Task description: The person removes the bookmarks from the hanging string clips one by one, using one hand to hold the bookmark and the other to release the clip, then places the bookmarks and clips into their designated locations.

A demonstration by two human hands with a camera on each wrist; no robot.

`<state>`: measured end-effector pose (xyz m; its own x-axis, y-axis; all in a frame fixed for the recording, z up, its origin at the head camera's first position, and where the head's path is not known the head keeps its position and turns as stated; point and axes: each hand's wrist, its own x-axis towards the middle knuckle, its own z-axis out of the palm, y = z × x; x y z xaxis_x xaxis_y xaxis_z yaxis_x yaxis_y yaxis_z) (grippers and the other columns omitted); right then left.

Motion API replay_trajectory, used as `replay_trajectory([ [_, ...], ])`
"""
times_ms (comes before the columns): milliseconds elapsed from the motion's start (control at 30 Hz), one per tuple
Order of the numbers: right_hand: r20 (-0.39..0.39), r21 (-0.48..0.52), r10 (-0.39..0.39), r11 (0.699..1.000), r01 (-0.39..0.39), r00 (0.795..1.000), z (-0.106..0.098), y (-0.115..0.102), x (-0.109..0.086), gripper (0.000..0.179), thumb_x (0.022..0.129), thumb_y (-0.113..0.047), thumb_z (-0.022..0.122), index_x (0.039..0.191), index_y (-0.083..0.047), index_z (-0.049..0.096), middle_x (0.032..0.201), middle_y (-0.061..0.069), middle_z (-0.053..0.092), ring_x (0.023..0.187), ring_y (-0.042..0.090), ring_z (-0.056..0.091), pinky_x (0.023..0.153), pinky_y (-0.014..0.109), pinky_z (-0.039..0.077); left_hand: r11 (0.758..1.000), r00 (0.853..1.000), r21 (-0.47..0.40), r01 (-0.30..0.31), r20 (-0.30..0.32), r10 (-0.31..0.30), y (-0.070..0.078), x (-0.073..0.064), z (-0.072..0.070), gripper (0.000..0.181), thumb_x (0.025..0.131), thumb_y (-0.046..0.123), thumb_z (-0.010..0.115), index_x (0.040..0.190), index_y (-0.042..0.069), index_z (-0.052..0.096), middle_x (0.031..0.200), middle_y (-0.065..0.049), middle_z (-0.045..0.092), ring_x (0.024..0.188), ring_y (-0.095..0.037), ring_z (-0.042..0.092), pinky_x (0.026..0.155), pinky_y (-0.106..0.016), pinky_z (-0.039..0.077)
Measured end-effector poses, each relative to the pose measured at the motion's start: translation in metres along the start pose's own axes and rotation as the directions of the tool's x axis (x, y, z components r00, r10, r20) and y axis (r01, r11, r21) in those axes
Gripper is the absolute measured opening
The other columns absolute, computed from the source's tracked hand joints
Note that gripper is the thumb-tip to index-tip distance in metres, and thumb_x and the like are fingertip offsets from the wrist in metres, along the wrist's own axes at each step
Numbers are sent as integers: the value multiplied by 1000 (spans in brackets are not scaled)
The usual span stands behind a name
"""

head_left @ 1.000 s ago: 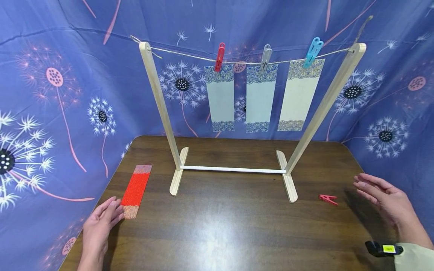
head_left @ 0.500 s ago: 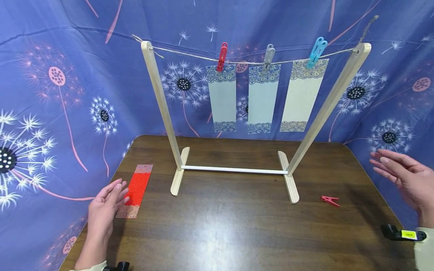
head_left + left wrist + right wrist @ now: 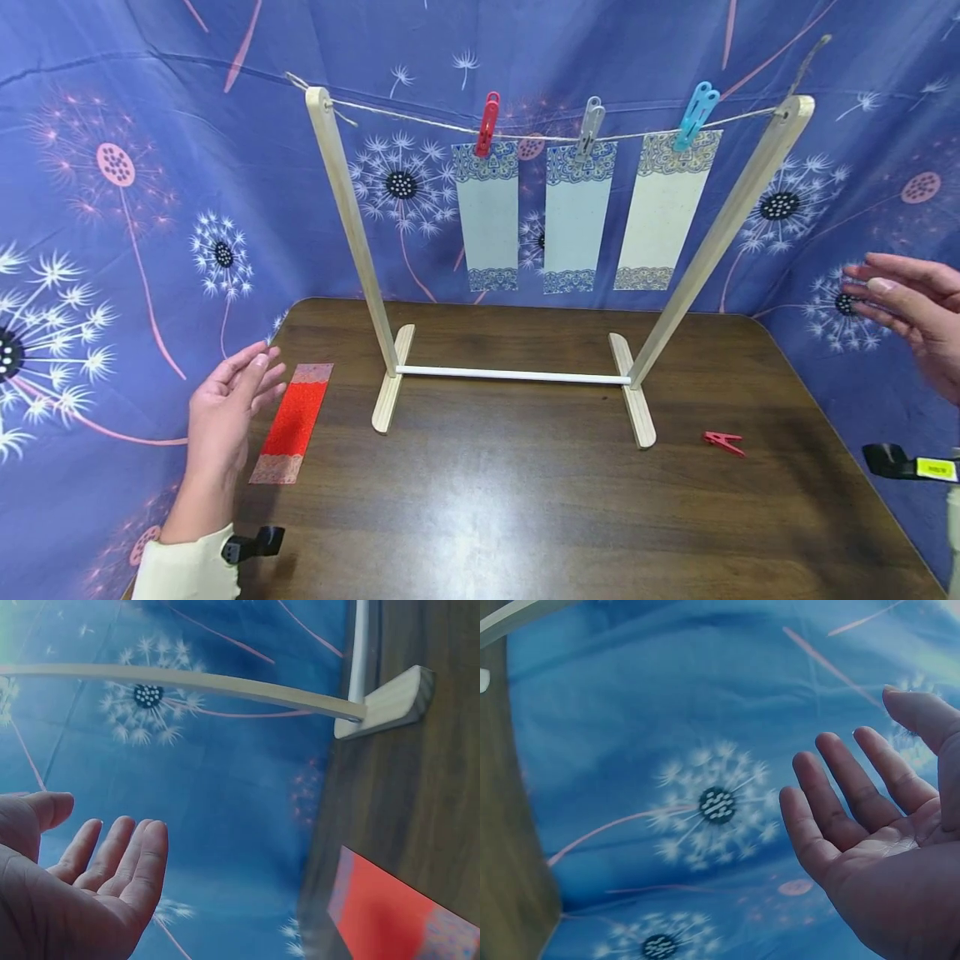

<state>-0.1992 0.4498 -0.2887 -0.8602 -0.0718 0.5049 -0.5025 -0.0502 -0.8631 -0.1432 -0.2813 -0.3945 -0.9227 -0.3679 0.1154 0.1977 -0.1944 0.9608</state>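
My left hand point(image 3: 228, 408) is raised at the table's left side with relaxed fingers and nothing in it. Just right of it, a red paper strip point(image 3: 294, 421) with patterned ends lies on the table. At the far right my right hand point(image 3: 918, 317) is lifted, its palm and loose fingers bare in the right wrist view. Below and left of that hand lies a red clothespin point(image 3: 723, 442). Three pale strips with patterned borders hang from a string, held by a red clothespin point(image 3: 487, 125), a grey clothespin point(image 3: 589, 129) and a blue clothespin point(image 3: 696, 117).
The string point(image 3: 420, 123) runs between two wooden posts, a left post point(image 3: 351, 229) and a right post point(image 3: 720, 242). A white rod point(image 3: 513, 374) joins their feet low over the brown table point(image 3: 480, 500). Blue dandelion-print cloth point(image 3: 225, 142) surrounds the table.
Both hands have risen, the right one also moving outward to the right. The left hand no longer overlaps the red strip. Strips and clothespins stay where they were.
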Motion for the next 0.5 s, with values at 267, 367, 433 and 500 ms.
replay_trajectory([
  [267, -55, -193, -54, 980, 42, 997, 20, -29, 21, 43, 97, 3, 51, 139, 5, 43, 128, 6, 58, 111, 10, 57, 90, 11, 44, 998, 997, -17, -59, 50, 60, 9, 6, 25, 40, 91, 9, 67, 126, -6, 56, 117, -12, 66, 95, -20, 68, 80, -32, 56],
  [367, -59, -165, -62, 985, 51, 996, 31, -41, 31, 43, 95, 4, 53, 138, 5, 44, 128, 7, 59, 111, 12, 57, 89, 11, 44, 995, 992, -34, -90, 81, 93, 12, 7, 34, 39, 91, 6, 65, 126, -8, 55, 117, -15, 66, 95, -21, 68, 80, -33, 57],
  [433, -46, -137, -71, 989, 64, 996, 38, -48, 37, 43, 95, 5, 52, 137, 6, 44, 129, 9, 58, 112, 14, 57, 89, 13, 44, 993, 987, -35, -112, 109, 115, 13, 7, 41, 39, 92, 5, 64, 127, -9, 54, 117, -16, 65, 96, -21, 68, 80, -34, 57],
  [500, -43, -99, -78, 992, 74, 996, 46, -55, 44, 43, 94, 7, 53, 136, 7, 45, 128, 11, 58, 112, 15, 58, 88, 12, 45, 991, 982, -26, -130, 134, 132, 15, 8, 48, 38, 92, 6, 64, 126, -8, 55, 117, -17, 65, 95, -21, 68, 80, -34, 57],
])
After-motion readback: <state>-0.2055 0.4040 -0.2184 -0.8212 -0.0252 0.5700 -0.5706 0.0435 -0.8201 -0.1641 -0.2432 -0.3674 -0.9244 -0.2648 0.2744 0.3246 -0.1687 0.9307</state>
